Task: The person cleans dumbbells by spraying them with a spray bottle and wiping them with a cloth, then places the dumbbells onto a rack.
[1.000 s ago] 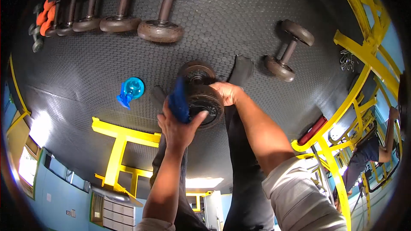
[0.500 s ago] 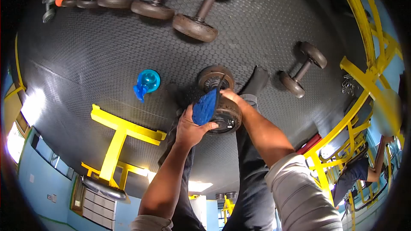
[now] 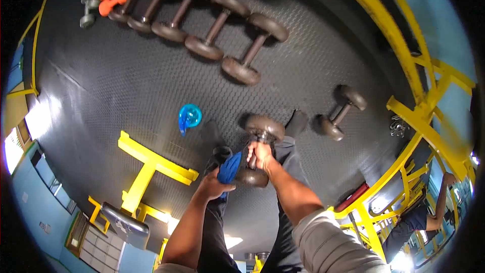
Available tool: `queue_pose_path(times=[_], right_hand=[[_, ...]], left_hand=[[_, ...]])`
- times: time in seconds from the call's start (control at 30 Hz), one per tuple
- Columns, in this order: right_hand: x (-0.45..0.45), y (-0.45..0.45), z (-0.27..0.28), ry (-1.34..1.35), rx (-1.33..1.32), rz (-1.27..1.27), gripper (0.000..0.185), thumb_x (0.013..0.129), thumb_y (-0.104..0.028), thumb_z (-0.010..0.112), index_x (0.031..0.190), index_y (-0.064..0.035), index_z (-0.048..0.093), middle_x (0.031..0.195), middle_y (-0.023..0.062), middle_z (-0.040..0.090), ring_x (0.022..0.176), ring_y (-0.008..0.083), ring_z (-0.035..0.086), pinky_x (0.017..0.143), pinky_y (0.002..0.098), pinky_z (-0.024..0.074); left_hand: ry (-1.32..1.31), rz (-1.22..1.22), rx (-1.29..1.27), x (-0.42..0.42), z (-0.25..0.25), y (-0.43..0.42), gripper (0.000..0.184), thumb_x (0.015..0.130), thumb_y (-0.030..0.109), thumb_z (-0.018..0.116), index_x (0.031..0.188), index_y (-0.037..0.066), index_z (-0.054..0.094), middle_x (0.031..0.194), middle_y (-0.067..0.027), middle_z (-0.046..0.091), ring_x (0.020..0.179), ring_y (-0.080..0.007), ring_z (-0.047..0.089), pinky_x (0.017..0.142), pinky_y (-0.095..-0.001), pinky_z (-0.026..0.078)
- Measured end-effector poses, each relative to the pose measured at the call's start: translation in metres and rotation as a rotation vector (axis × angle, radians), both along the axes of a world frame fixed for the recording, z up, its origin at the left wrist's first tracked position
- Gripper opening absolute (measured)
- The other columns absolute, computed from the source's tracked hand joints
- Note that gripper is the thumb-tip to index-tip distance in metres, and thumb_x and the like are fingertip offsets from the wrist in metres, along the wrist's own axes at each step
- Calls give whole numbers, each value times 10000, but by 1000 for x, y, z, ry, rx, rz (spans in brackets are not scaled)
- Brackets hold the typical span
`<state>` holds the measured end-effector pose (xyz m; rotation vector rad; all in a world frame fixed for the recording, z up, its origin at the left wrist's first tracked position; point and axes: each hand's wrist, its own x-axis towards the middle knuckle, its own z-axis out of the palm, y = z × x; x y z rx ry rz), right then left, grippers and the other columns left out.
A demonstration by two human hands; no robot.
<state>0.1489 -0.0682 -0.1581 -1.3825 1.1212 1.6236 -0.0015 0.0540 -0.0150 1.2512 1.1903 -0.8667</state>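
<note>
My right hand (image 3: pixel 260 154) is wrapped round the handle of a dark round-headed dumbbell (image 3: pixel 264 127), between its two weights. A blue cloth (image 3: pixel 230 167) is gripped in my left hand (image 3: pixel 214 187), just left of the dumbbell's lower weight. Whether the cloth touches the dumbbell I cannot tell. My legs and dark shoes are on either side of it. On the floor to the left stands a light-blue bowl (image 3: pixel 191 115) with a piece of blue cloth or plastic at its side.
A row of dark dumbbells (image 3: pixel 204 49) lies ahead, with orange dumbbells (image 3: pixel 114 1) at its left end. Another dumbbell (image 3: pixel 343 113) rests on the right. A yellow bench frame (image 3: pixel 151 164) stands left, yellow machine frames (image 3: pixel 399 55) right. A person (image 3: pixel 419 220) is at the far right.
My right hand has gone from the dumbbell's weight to its handle. The cloth in my left hand has come away to the left. The camera view has shifted, showing more of the row.
</note>
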Motion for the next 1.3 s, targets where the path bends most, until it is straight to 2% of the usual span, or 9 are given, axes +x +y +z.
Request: queue_pose_path(times=[0.17,0.5,0.67,0.7,0.9,1.07,1.13,1.2,1.3], right_hand=[[53,-9,130,-146,109,-160,140,736,3,548,621,-57,495,506,82,453,385,208,439,365,376,430],[194,-18,345,-304,190,-160,67,701,-62,566,664,-61,510,519,74,460,434,231,465,435,412,460],[244,18,426,-390,147,-260,32,668,-54,552,666,-62,522,504,54,443,444,210,472,465,400,477],[251,24,436,-376,185,-280,37,668,-58,554,672,-66,518,517,61,455,456,222,472,476,400,467],[258,100,496,-462,107,-320,110,643,-63,535,586,-83,443,502,65,417,468,239,431,543,418,429],[270,169,548,-539,140,-365,101,610,-85,532,556,-92,447,502,49,413,487,230,414,564,403,415],[287,191,555,-549,201,-346,106,596,-93,539,552,-97,443,501,41,414,488,222,412,568,387,412],[310,213,562,-487,257,-349,118,583,-102,549,546,-104,437,499,38,411,485,213,408,569,380,407],[344,249,563,-516,281,-326,117,592,-101,546,554,-111,435,513,38,407,486,212,410,574,384,406]], left_hand=[[-177,50,-23,31,107,2,678,642,308,811,1223,79,548,1087,-180,644,1025,-310,621,900,-384,470],[-486,153,111,127,329,31,654,666,307,810,1222,89,544,1007,-105,675,900,-213,652,810,-356,509],[-614,478,141,127,366,79,711,672,171,818,1293,63,490,1091,-73,642,940,-155,621,849,-324,503],[-622,478,220,116,337,83,693,670,155,816,1279,61,499,1083,-68,641,927,-152,624,834,-329,510],[-496,825,336,95,384,162,673,629,228,847,1192,14,547,1049,-115,654,946,-205,622,849,-361,507],[-485,861,396,84,375,193,694,634,244,845,1186,-19,516,1039,-119,644,926,-195,623,845,-368,508],[-539,873,384,106,404,213,449,672,120,803,1036,16,561,841,-24,593,773,-136,584,698,-306,518],[-570,860,340,126,418,230,648,656,184,827,1194,-7,520,991,-86,633,878,-170,603,812,-332,513],[-620,850,350,150,411,251,652,655,186,829,1201,-1,525,1008,-88,639,885,-173,603,813,-334,513]])
